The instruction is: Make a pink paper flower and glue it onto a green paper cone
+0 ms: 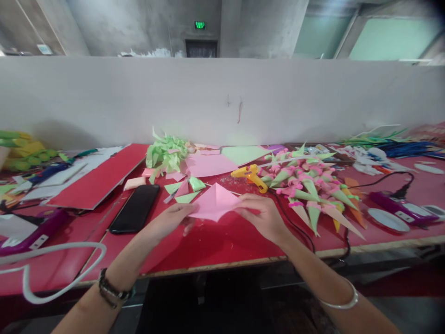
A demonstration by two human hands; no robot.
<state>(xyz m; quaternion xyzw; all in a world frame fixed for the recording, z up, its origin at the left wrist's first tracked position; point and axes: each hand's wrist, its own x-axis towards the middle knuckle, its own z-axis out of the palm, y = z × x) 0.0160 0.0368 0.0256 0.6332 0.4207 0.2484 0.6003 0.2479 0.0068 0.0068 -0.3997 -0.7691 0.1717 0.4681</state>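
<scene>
A pink sheet of paper (216,204), creased down its middle, is held up over the red table (222,246). My left hand (177,215) pinches its left corner, and my right hand (262,214) grips the right corner between thumb and fingers. Just behind the sheet lie green and pink paper scraps (186,189). A yellow glue gun (251,175) rests beyond my right hand. To its right is a pile of pink and green paper cones (309,181).
A black phone (135,208) lies left of my hands, near a red board (100,176). Shredded green paper (168,153) sits at the back. Purple power strips (399,208) and a white cable (66,250) flank the work area. A grey partition (194,97) stands behind.
</scene>
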